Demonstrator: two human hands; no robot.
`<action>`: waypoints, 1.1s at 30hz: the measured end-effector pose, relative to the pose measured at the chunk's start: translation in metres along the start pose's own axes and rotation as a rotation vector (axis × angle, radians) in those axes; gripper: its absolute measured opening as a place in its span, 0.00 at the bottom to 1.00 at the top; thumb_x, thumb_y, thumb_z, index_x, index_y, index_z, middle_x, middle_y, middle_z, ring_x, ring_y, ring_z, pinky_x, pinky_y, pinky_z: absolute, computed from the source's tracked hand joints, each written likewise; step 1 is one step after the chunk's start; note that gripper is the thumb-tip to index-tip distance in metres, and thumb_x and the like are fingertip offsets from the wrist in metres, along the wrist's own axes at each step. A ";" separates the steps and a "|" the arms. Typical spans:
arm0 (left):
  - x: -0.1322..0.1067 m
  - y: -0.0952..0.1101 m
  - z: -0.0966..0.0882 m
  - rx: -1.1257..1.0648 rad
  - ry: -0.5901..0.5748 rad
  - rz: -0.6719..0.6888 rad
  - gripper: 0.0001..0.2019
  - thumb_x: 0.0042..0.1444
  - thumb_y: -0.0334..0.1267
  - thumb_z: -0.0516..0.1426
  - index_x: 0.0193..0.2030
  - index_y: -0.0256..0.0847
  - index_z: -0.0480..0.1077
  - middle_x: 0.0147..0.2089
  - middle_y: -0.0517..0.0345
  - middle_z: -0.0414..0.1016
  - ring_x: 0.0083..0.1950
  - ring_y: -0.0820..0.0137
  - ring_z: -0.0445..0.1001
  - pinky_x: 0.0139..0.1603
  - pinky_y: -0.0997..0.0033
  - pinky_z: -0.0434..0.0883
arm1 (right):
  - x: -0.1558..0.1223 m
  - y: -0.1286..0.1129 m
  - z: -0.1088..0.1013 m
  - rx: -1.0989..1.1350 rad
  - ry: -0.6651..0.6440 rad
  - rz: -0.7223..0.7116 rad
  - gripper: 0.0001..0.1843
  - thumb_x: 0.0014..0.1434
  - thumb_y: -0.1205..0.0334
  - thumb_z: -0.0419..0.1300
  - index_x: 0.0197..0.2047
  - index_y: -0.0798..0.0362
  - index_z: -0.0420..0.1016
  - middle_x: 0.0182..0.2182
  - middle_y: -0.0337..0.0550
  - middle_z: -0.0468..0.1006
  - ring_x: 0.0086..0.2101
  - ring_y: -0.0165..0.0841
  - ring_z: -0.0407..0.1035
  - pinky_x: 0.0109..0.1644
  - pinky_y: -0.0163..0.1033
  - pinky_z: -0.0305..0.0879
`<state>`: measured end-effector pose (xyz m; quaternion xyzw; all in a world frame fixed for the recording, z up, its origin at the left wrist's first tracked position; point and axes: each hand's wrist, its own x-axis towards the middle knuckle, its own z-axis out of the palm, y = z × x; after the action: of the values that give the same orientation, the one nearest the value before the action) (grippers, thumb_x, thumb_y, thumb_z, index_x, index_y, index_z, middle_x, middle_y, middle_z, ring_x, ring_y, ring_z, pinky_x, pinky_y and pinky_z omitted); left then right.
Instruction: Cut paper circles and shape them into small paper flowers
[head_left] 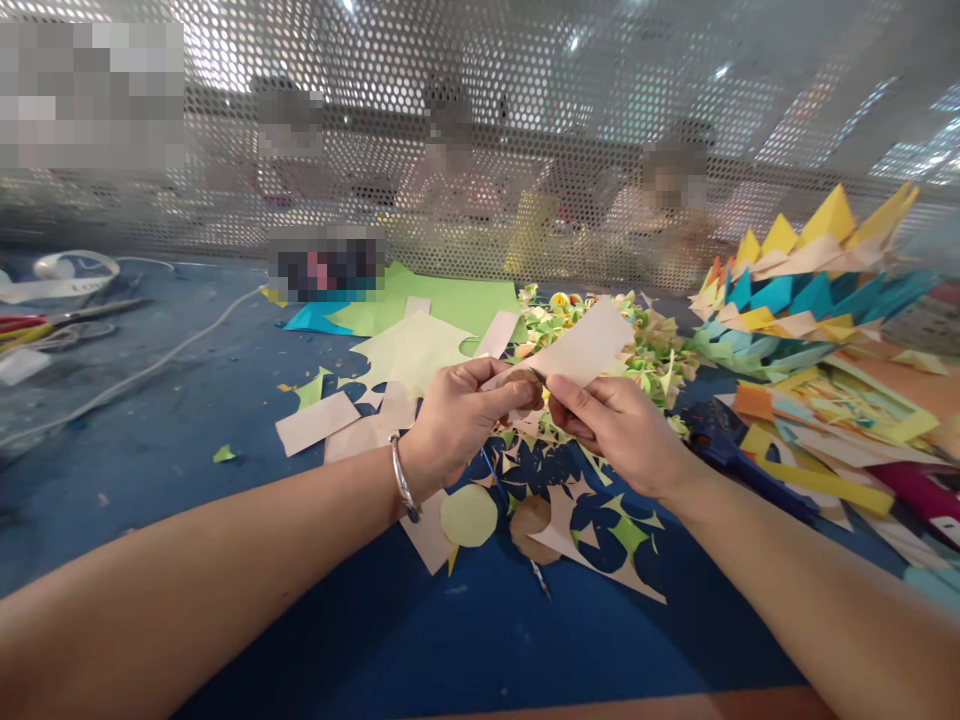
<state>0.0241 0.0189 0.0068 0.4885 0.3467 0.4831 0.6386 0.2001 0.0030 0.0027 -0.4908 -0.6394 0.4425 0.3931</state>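
A pale pink paper strip (585, 345) is raised above the table. My left hand (469, 410) is closed on its near end, together with a small brown disc (523, 380) under the thumb. My right hand (619, 430) is closed in a pinch at the strip's lower edge. From its fingertips pokes a dark pointed tip (537, 375); the rest of that tool is hidden in the hand. Below the hands lie a pale yellow paper circle (469, 516), a brown disc (531, 525) and cut paper scraps (630, 535).
Green paper sheets (457, 300) and a heap of curled paper pieces (656, 350) lie beyond my hands. Folded paper stacks (810, 290) and a dark blue glue gun (739, 450) are at right. A cable (150, 370) and scissors (45, 325) lie left. A perforated metal screen (525, 130) borders the back.
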 end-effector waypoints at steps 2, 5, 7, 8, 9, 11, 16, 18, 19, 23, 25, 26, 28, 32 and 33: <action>0.000 0.000 0.000 0.022 0.005 0.008 0.08 0.49 0.32 0.64 0.24 0.36 0.69 0.23 0.61 0.71 0.24 0.78 0.64 0.27 0.74 0.60 | 0.000 0.001 0.000 0.002 0.000 0.005 0.28 0.61 0.39 0.56 0.21 0.52 0.66 0.14 0.29 0.48 0.16 0.23 0.42 0.19 0.35 0.36; 0.001 0.001 -0.001 0.063 0.012 0.016 0.09 0.49 0.33 0.64 0.23 0.37 0.70 0.22 0.63 0.69 0.22 0.79 0.61 0.25 0.74 0.58 | 0.000 0.002 0.001 0.017 0.005 0.008 0.28 0.61 0.39 0.56 0.21 0.53 0.66 0.14 0.29 0.48 0.16 0.23 0.41 0.19 0.35 0.36; 0.001 0.000 -0.002 0.081 0.012 0.009 0.08 0.49 0.35 0.64 0.24 0.37 0.71 0.23 0.61 0.70 0.22 0.79 0.59 0.25 0.73 0.57 | 0.001 0.002 0.001 0.024 0.011 0.004 0.27 0.60 0.39 0.57 0.21 0.53 0.67 0.14 0.29 0.49 0.16 0.23 0.42 0.19 0.35 0.37; 0.001 0.000 -0.002 0.085 0.010 0.005 0.08 0.50 0.35 0.64 0.24 0.37 0.72 0.24 0.61 0.71 0.22 0.79 0.59 0.25 0.73 0.57 | 0.001 0.003 0.001 0.024 0.014 0.002 0.27 0.60 0.39 0.57 0.22 0.53 0.67 0.14 0.29 0.49 0.16 0.23 0.43 0.19 0.35 0.37; 0.001 0.000 -0.002 0.086 0.005 0.003 0.07 0.50 0.36 0.63 0.25 0.37 0.72 0.25 0.60 0.72 0.23 0.78 0.60 0.25 0.73 0.58 | 0.001 0.003 0.001 0.023 0.018 0.000 0.27 0.60 0.39 0.57 0.22 0.53 0.68 0.14 0.30 0.50 0.16 0.23 0.43 0.19 0.35 0.37; 0.001 0.000 -0.002 0.086 -0.003 0.008 0.07 0.50 0.36 0.63 0.25 0.37 0.73 0.26 0.59 0.73 0.24 0.77 0.61 0.27 0.73 0.59 | 0.001 0.003 0.001 0.019 0.027 -0.002 0.27 0.59 0.39 0.58 0.22 0.53 0.68 0.14 0.30 0.51 0.16 0.23 0.44 0.19 0.34 0.37; 0.002 0.000 -0.002 0.081 -0.014 0.023 0.07 0.50 0.35 0.63 0.25 0.37 0.73 0.26 0.58 0.73 0.26 0.76 0.63 0.29 0.73 0.60 | 0.001 0.000 0.002 0.050 0.027 0.029 0.27 0.58 0.38 0.58 0.22 0.53 0.68 0.13 0.29 0.50 0.16 0.23 0.43 0.19 0.35 0.36; 0.003 -0.001 -0.003 0.082 -0.017 0.024 0.07 0.50 0.35 0.63 0.24 0.37 0.73 0.26 0.58 0.73 0.26 0.76 0.64 0.30 0.73 0.60 | 0.001 0.000 0.003 0.059 0.020 0.037 0.27 0.59 0.39 0.58 0.22 0.53 0.69 0.13 0.29 0.50 0.16 0.23 0.44 0.19 0.35 0.36; 0.003 -0.002 -0.003 0.084 -0.018 0.027 0.07 0.50 0.35 0.63 0.24 0.37 0.73 0.26 0.58 0.73 0.26 0.76 0.65 0.30 0.72 0.61 | 0.001 0.000 0.003 0.061 0.020 0.035 0.27 0.59 0.39 0.58 0.22 0.53 0.69 0.13 0.29 0.50 0.16 0.23 0.44 0.19 0.35 0.36; 0.004 -0.003 -0.005 0.105 -0.030 0.036 0.06 0.50 0.36 0.63 0.26 0.36 0.73 0.28 0.56 0.75 0.29 0.74 0.68 0.33 0.71 0.63 | 0.001 0.001 0.003 0.057 0.017 0.033 0.27 0.58 0.39 0.59 0.22 0.54 0.69 0.13 0.29 0.50 0.16 0.22 0.43 0.19 0.35 0.35; 0.005 -0.003 -0.005 0.115 -0.036 0.037 0.06 0.49 0.35 0.63 0.26 0.36 0.73 0.28 0.55 0.75 0.30 0.73 0.69 0.34 0.70 0.64 | 0.002 0.001 0.002 0.059 0.015 0.033 0.27 0.58 0.39 0.59 0.21 0.54 0.69 0.13 0.29 0.49 0.16 0.22 0.42 0.19 0.35 0.35; 0.005 -0.003 -0.005 0.120 -0.038 0.038 0.06 0.49 0.35 0.63 0.26 0.36 0.73 0.29 0.55 0.75 0.30 0.73 0.70 0.35 0.70 0.65 | 0.002 0.000 0.002 0.061 0.018 0.032 0.27 0.58 0.39 0.59 0.21 0.54 0.69 0.13 0.29 0.49 0.16 0.22 0.42 0.19 0.35 0.34; 0.005 -0.002 -0.005 0.125 -0.042 0.043 0.06 0.49 0.35 0.63 0.25 0.37 0.72 0.28 0.55 0.75 0.30 0.73 0.70 0.35 0.71 0.65 | 0.001 -0.001 0.002 0.072 0.018 0.036 0.27 0.58 0.39 0.59 0.21 0.54 0.69 0.13 0.29 0.49 0.16 0.22 0.42 0.19 0.35 0.34; 0.006 -0.003 -0.005 0.116 -0.005 0.056 0.06 0.49 0.34 0.62 0.25 0.36 0.72 0.26 0.57 0.74 0.28 0.75 0.68 0.31 0.72 0.64 | -0.001 -0.004 0.002 0.111 -0.013 0.072 0.27 0.58 0.38 0.59 0.24 0.54 0.71 0.14 0.29 0.49 0.16 0.22 0.41 0.20 0.36 0.35; 0.007 -0.003 -0.005 0.121 0.020 0.061 0.06 0.49 0.34 0.62 0.25 0.36 0.71 0.26 0.57 0.74 0.27 0.75 0.67 0.30 0.73 0.63 | -0.001 -0.004 0.002 0.126 -0.018 0.084 0.27 0.58 0.37 0.59 0.24 0.54 0.71 0.15 0.29 0.50 0.17 0.22 0.41 0.20 0.36 0.35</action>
<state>0.0222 0.0269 0.0023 0.5316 0.3668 0.4852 0.5894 0.1969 0.0009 0.0058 -0.4875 -0.5928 0.5021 0.3986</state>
